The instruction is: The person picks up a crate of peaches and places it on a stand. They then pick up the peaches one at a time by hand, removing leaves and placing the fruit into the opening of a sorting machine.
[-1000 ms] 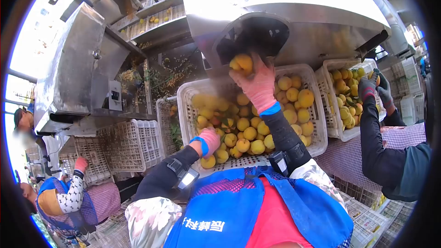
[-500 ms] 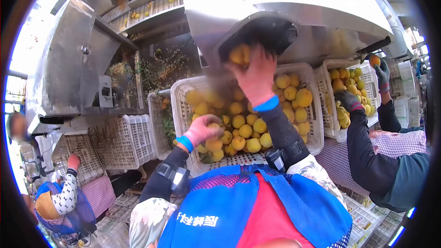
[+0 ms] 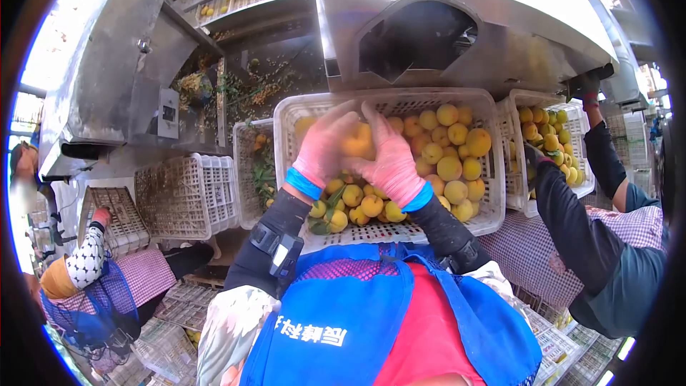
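A white plastic crate (image 3: 493,204) holds many yellow-orange fruits (image 3: 449,167). Over its left half, my left hand (image 3: 325,144) and my right hand (image 3: 389,161), both in pink gloves with blue wrist bands, face each other. Yellow fruit (image 3: 357,141) is cupped between the two palms, blurred by motion; how many pieces there are is unclear. The fingertips of both hands point up toward the crate's far side. Behind the crate, the dark opening (image 3: 414,39) of a metal machine shows no fruit.
On the right, a co-worker's sleeve (image 3: 575,225) reaches to another fruit crate (image 3: 511,111). A co-worker at the lower left touches a crate (image 3: 121,218). Another white crate (image 3: 189,196) and a leafy crate (image 3: 246,171) stand left of mine. A metal housing (image 3: 107,64) rises at the upper left.
My right hand has come back from the machine opening to the crate, with fruit. My left hand has moved up and right to meet it. The right co-worker's hand has gone to the machine's edge.
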Motion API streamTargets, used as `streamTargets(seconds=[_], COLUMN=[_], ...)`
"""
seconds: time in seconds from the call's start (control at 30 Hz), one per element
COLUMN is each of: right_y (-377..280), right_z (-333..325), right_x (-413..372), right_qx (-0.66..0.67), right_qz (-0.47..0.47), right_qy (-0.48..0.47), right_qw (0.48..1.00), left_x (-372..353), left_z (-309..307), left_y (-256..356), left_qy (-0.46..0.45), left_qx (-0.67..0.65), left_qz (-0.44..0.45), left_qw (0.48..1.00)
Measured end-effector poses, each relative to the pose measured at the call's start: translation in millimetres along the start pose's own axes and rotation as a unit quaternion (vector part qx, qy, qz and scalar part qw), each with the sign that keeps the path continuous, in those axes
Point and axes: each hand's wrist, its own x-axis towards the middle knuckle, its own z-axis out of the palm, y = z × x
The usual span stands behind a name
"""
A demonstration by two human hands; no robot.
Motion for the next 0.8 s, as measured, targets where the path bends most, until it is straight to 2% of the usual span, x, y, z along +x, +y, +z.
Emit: streamTargets(seconds=[0.03, 0.1, 0.2, 0.27, 0.3, 0.33, 0.37, 0.4, 0.43, 0.53, 0.57, 0.63, 0.67, 0.73, 0.77, 0.8], right_y=[0.6, -0.4, 0.7, 2.8, -3.8, 6.7, 22.7, 46.0, 63.6, 48.8, 50.7, 37.8, 43.0, 77.5, 100.1, 125.4], right_z=[0.9, -11.9, -26.2, -34.7, -39.2, -34.5, -28.7, -21.7, -15.2, -33.6, -35.6, -46.1, -42.6, -10.9, 11.8, 34.2], right_x=[-2.1, 0.4, 17.6, 33.3, 47.2, 64.8, 89.4, 123.5, 144.0, 161.1, 148.5, 105.3, 77.0, 19.4, -7.8, -32.7], right_qx=[0.005, 0.018, -0.008, -0.060, -0.075, -0.131, -0.187, -0.166, -0.145, -0.227, -0.190, -0.118, -0.083, -0.041, -0.196, -0.258], right_qz=[0.013, 0.001, -0.033, -0.036, -0.041, -0.028, -0.018, 0.027, 0.073, -0.056, -0.093, -0.169, -0.137, -0.058, 0.069, 0.095], right_qy=[0.010, 0.059, 0.166, 0.206, 0.235, 0.229, 0.223, 0.183, 0.144, 0.275, 0.286, 0.309, 0.226, 0.059, -0.115, -0.183], right_qw=[1.000, 0.998, 0.986, 0.976, 0.968, 0.964, 0.957, 0.969, 0.976, 0.933, 0.935, 0.928, 0.961, 0.996, 0.971, 0.944], left_x=[-1.1, 4.3, 8.9, 5.0, 5.9, 5.9, 7.8, 8.2, 8.5, 15.5, 22.0, 33.3, 40.6, 62.0, 68.0, 70.8], left_z=[10.6, 15.5, 12.2, -12.3, -29.3, -44.6, -58.7, -66.3, -65.4, -57.5, -56.4, -58.1, -57.9, -52.5, -51.3, -52.3], left_y=[9.5, 1.3, 6.2, -19.1, -32.9, -49.1, -64.0, -73.1, -76.1, -90.8, -91.5, -95.7, -98.1, -91.3, -89.6, -94.2], left_qy=[0.002, -0.010, 0.047, 0.122, 0.157, 0.171, 0.173, 0.163, 0.137, 0.141, 0.125, 0.150, 0.164, 0.106, 0.074, 0.065], left_qx=[0.027, 0.088, 0.189, -0.002, 0.056, 0.246, 0.428, 0.594, 0.652, 0.765, 0.779, 0.791, 0.796, 0.803, 0.803, 0.815], left_qz=[-0.005, 0.101, 0.152, 0.009, -0.034, -0.039, -0.043, -0.045, -0.081, -0.029, -0.043, -0.014, 0.002, -0.087, -0.133, -0.113], left_qw=[1.000, 0.991, 0.969, 0.993, 0.985, 0.953, 0.886, 0.786, 0.741, 0.628, 0.613, 0.593, 0.582, 0.581, 0.577, 0.565])
